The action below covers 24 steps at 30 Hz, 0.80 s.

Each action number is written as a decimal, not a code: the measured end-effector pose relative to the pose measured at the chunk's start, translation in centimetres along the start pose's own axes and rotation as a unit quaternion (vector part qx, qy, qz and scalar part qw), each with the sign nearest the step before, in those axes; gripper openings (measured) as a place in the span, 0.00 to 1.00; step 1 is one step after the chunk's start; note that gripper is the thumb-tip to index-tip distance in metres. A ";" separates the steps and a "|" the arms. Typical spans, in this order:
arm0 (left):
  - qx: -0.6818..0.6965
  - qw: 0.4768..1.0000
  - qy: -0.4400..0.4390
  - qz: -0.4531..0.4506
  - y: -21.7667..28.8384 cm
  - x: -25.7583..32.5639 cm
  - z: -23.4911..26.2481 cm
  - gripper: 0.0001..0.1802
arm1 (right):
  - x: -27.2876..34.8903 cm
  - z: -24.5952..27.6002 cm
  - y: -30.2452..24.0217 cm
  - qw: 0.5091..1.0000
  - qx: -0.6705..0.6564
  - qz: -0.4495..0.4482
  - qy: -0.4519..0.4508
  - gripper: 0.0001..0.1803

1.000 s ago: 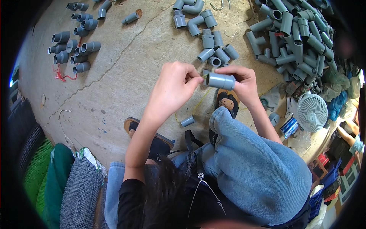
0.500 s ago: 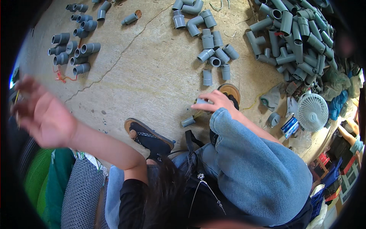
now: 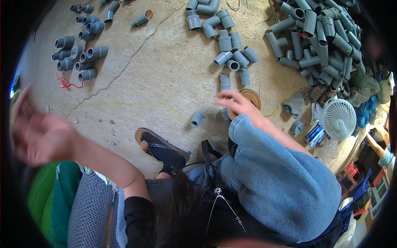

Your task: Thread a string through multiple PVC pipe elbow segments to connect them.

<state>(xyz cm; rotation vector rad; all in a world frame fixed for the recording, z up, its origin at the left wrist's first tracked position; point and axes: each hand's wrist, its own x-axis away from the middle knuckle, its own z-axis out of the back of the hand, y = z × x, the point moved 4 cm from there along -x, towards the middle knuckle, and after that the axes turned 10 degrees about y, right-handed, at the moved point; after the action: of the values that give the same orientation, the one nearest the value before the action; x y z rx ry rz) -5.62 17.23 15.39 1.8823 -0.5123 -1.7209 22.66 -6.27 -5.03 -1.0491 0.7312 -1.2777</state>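
Observation:
My right hand (image 3: 240,108) hovers over the floor by my right sandal (image 3: 251,98), fingers stretched and apart, with no object visible in it. Just under it, partly hidden by the hand, is a grey pipe fitting (image 3: 225,115). To the left of that, another short grey pipe fitting (image 3: 197,119) rests on the concrete. A thin yellow string (image 3: 124,103) trails across the floor to these fittings. Raised at the far left, my left hand (image 3: 45,134) is smeared by motion. Its fingers are too blurred to show whether they hold anything.
Grey fittings stand in rows (image 3: 89,53) at upper left. More fittings (image 3: 233,58) lie ahead, and a large pile (image 3: 322,45) fills the upper right. A white fan (image 3: 339,119) is at right. Rolled mesh (image 3: 89,211) lies at lower left, beside my left sandal (image 3: 161,146).
My left hand has moved slightly down. The right hand has lifted away from the fitting beneath it. The nearby fitting has shifted up and left, and more yellow string shows on the floor.

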 end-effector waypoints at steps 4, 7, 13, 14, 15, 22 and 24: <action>0.047 0.870 -0.414 0.265 0.7 13.0 -14.2 0.06 | -2.6 4.5 -3.3 0.969 -0.045 0.022 0.244 0.27; 0.098 0.818 -0.465 0.325 2.1 17.4 -16.8 0.05 | -4.1 5.9 -4.9 0.968 -0.201 0.009 0.153 0.22; 0.040 0.757 -0.386 0.525 -2.3 22.4 -16.7 0.06 | -1.1 7.8 0.0 0.916 -0.299 -0.212 0.165 0.11; 0.039 0.756 -0.387 0.526 -2.8 23.7 -16.4 0.06 | -1.1 7.7 -0.2 0.915 -0.300 -0.213 0.164 0.11; 0.064 0.723 -0.382 0.573 -3.3 25.3 -16.1 0.08 | -0.9 8.2 -0.6 0.926 -0.231 -0.213 0.209 0.10; -0.145 0.727 -0.402 0.537 -5.3 33.4 -15.4 0.15 | -0.9 9.7 -1.4 0.948 0.134 -0.133 0.256 0.07; -0.183 0.761 -0.384 0.490 -4.0 33.5 -16.1 0.17 | -1.1 9.5 -1.4 0.949 0.158 -0.110 0.250 0.09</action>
<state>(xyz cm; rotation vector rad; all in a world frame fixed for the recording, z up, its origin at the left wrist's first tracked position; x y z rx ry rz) 13.84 2.23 -12.72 0.3374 -1.1071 -1.5422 30.51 -3.17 -0.25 -0.5548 0.7640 -1.8220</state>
